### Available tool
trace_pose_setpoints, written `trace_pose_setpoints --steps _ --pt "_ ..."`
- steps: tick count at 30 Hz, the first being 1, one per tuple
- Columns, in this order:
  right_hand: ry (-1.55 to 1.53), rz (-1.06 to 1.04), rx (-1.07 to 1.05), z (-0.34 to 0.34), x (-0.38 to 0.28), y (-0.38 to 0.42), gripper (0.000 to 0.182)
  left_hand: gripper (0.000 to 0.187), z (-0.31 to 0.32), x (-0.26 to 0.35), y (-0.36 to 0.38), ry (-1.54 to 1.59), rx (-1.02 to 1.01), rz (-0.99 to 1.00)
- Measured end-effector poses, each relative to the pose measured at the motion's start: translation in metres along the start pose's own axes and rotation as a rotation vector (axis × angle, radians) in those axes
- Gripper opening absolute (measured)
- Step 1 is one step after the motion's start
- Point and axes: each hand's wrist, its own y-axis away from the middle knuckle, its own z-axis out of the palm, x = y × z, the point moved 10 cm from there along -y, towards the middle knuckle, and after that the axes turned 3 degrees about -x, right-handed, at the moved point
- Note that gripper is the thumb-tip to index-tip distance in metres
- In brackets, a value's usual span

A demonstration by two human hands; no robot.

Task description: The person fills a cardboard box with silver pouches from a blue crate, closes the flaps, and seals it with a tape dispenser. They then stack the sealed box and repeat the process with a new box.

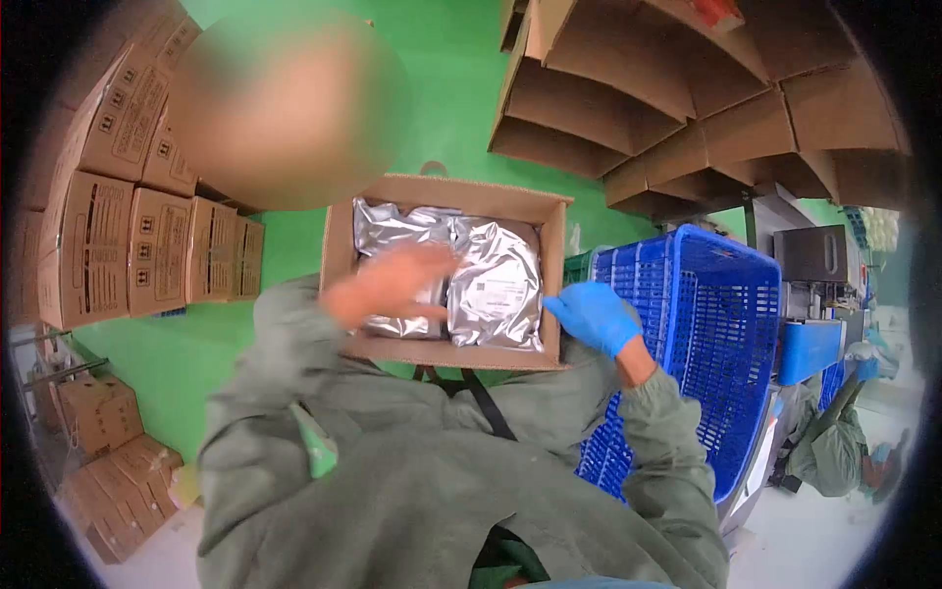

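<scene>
An open cardboard box (479, 196) rests at my lap with silver foil bags inside. One foil bag (496, 290) with a white label lies on the right side, and another silver bag (397, 228) is on the left. My bare left hand (397, 282), smeared by motion, is over the left bag with its fingers stretched out and apart; it partly hides that bag. My right hand (594, 316), in a blue glove, grips the right wall of the box, fingertips at the rim.
A blue plastic crate (726, 265) stands tilted at my right. Stacked closed cartons (88, 245) line the left side. Open empty cartons (667, 108) are piled at upper right. Another person's sleeve (829, 447) shows at far right. A blurred patch covers the upper left.
</scene>
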Motion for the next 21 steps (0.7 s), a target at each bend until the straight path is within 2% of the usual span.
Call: trace_pose_setpoints --steps 2,3,5,7,8,9,12,13,14,15,16,18,20,21 --pt "-0.177 -0.232 -0.068 0.015 -0.04 -0.02 0.038 0.08 -0.078 -0.015 0.07 -0.23 0.092 -0.133" --pt "-0.268 -0.314 -0.11 0.044 -0.056 -0.041 0.036 0.079 -0.087 -0.037 0.1 -0.27 0.142 -0.198" --pt "-0.071 -0.314 -0.341 0.099 -0.082 -0.075 0.035 0.079 -0.088 -0.046 0.116 -0.324 0.187 -0.248" --pt "-0.081 -0.274 -0.373 0.113 -0.079 -0.097 0.036 0.078 -0.067 -0.028 0.09 -0.36 0.118 -0.034" --pt "-0.09 -0.239 -0.437 0.129 -0.076 -0.098 0.037 0.078 -0.061 -0.029 0.079 -0.357 0.113 -0.025" --pt "-0.094 -0.229 -0.44 0.128 -0.076 -0.093 0.037 0.079 -0.051 -0.022 0.065 -0.345 0.091 0.065" --pt "-0.051 -0.244 -0.38 0.116 -0.076 -0.076 0.037 0.076 0.0 -0.003 0.015 -0.242 0.069 0.265" --pt "-0.037 -0.226 -0.302 0.115 -0.077 -0.074 0.036 0.076 0.021 -0.007 -0.008 -0.249 0.083 0.274" --pt "-0.022 -0.209 -0.227 0.11 -0.075 -0.076 0.034 0.074 0.054 -0.004 -0.027 -0.203 -0.003 0.381" --pt "-0.044 -0.201 -0.37 0.095 -0.081 -0.065 0.034 0.073 0.077 0.002 -0.036 -0.151 -0.091 0.486" --pt "-0.028 -0.191 -0.363 0.086 -0.072 -0.074 0.034 0.073 0.076 -0.002 -0.042 -0.159 -0.075 0.493" --pt "-0.089 -0.208 -0.221 0.062 -0.064 -0.084 0.035 0.071 0.08 -0.002 -0.043 -0.182 -0.026 0.479" --pt "-0.091 -0.264 0.762 -0.098 -0.079 -0.058 0.034 0.07 0.076 -0.007 -0.044 -0.208 -0.029 0.446" --pt "-0.091 -0.275 0.764 -0.114 -0.087 -0.059 0.034 0.069 0.071 -0.003 -0.043 -0.15 -0.01 0.455"
